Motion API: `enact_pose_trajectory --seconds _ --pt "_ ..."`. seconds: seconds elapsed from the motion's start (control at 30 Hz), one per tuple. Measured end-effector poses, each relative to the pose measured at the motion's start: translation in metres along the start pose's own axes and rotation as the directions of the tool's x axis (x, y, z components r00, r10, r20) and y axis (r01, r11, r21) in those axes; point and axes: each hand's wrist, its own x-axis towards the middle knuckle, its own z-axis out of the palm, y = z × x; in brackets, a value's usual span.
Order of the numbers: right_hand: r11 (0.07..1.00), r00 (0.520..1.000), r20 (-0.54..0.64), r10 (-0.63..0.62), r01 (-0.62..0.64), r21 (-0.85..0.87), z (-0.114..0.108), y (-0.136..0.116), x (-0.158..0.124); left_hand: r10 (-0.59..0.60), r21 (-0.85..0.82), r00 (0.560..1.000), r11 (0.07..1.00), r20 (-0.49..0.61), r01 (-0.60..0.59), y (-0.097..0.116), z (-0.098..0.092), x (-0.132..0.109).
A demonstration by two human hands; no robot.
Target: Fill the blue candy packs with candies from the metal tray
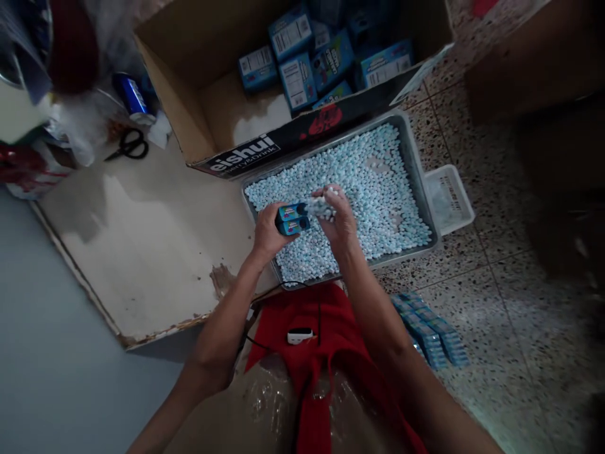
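Observation:
Two small blue candy boxes [292,219] sit side by side in my left hand [269,232], which is closed around their left ends. At their right ends, my right hand [339,217] curls around a small clear container [317,207] with pale candies in it. That container touches or nearly touches the upper box; its exact shape is blurred. Both hands are above a grey metal tray [428,214] spread with many pale blue and white candies [359,157]. Some candies show at the right fingertips.
A cardboard carton [198,120] holding several blue boxes [297,79] stands behind the tray. Black scissors [130,146] and a blue can [133,98] lie on the worn table [155,233]. A clear plastic tub [449,198] adjoins the tray's right side. Stacked blue packs [430,331] are lower right.

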Motion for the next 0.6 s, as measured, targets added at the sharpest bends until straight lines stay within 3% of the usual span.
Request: enact_pose_trajectory --seconds 0.07,0.17,0.27,0.37,0.47,0.53,0.6 --pt "0.988 0.993 0.006 -0.117 0.116 0.103 0.019 -0.012 -0.015 0.015 0.015 1.0 1.0 -0.006 -0.015 0.007 0.002 0.0" --pt "0.966 0.966 -0.004 -0.257 0.257 -0.008 0.039 -0.026 -0.033 0.037 -0.01 0.999 0.999 -0.03 -0.038 0.014 0.006 -0.001" --pt "0.933 0.937 0.151 -0.315 0.335 -0.132 0.042 -0.033 -0.048 0.043 -0.076 0.989 0.996 -0.143 -0.054 0.017 0.013 0.001" --pt "0.874 0.893 0.298 -0.337 0.414 -0.253 0.022 -0.039 -0.054 0.132 -0.159 0.979 0.975 -0.157 -0.157 0.014 0.018 0.008" --pt "0.778 0.913 0.176 -0.368 0.406 -0.479 -0.018 -0.037 -0.034 0.139 -0.244 0.982 0.955 -0.129 -0.167 0.004 0.018 0.016" --pt "0.639 0.907 0.079 -0.415 0.352 -0.684 -0.046 -0.03 -0.005 0.096 -0.296 0.989 0.947 -0.116 -0.127 -0.004 0.015 0.021" --pt "0.43 0.896 0.077 -0.437 0.283 -0.857 -0.065 -0.017 0.033 0.083 -0.371 0.993 0.922 -0.081 -0.107 -0.011 0.012 0.022"
